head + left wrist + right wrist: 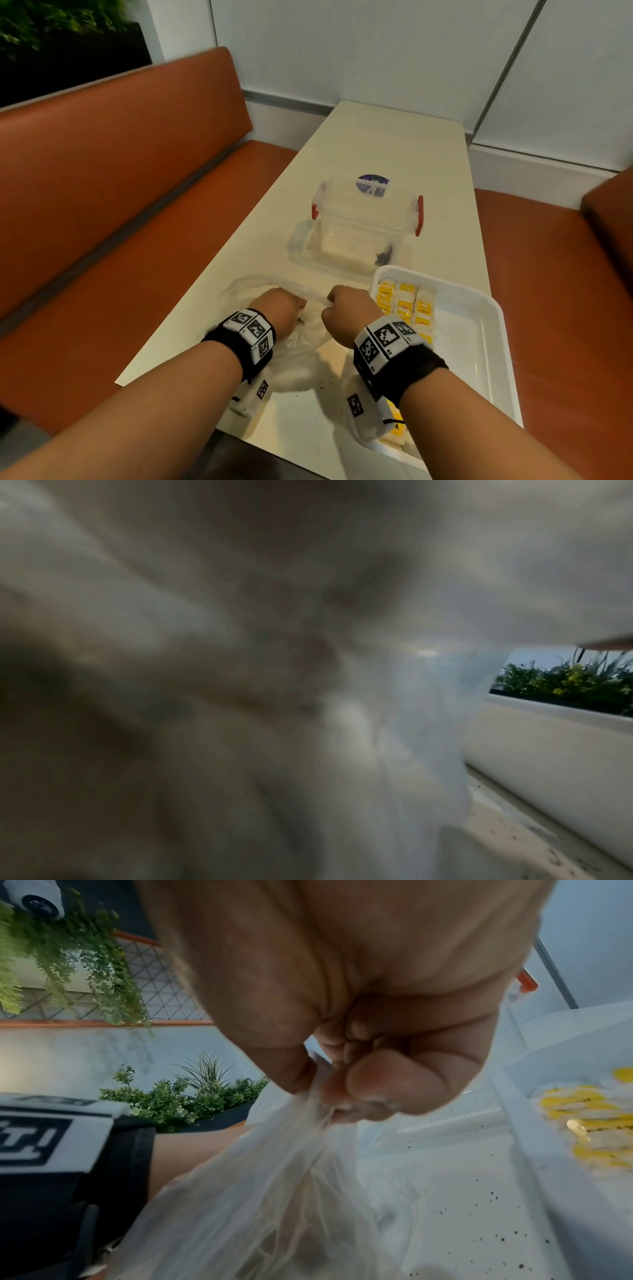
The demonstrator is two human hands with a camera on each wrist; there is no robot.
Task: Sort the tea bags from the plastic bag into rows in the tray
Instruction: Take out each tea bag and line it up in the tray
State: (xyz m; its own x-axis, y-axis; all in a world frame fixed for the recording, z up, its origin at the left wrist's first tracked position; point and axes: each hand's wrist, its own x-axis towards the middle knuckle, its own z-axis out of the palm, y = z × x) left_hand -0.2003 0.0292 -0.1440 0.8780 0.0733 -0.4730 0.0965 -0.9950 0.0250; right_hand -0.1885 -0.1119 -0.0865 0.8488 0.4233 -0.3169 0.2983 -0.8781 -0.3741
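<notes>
Both hands are gripping the plastic bag (pixel 310 329) on the counter (pixel 376 144) — right hand (pixel 349 310) pinching its edge, left hand (pixel 279 306) bunching it — beside the tray (pixel 479 342).

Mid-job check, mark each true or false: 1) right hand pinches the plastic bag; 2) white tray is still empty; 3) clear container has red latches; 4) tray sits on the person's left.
1) True: the right hand pinches the thin translucent plastic bag.
2) False: the white rectangular plastic tray already holds yellow-and-white tea bags in rows.
3) True: the clear plastic container has red latches.
4) False: the tray sits on the person's right.
</notes>
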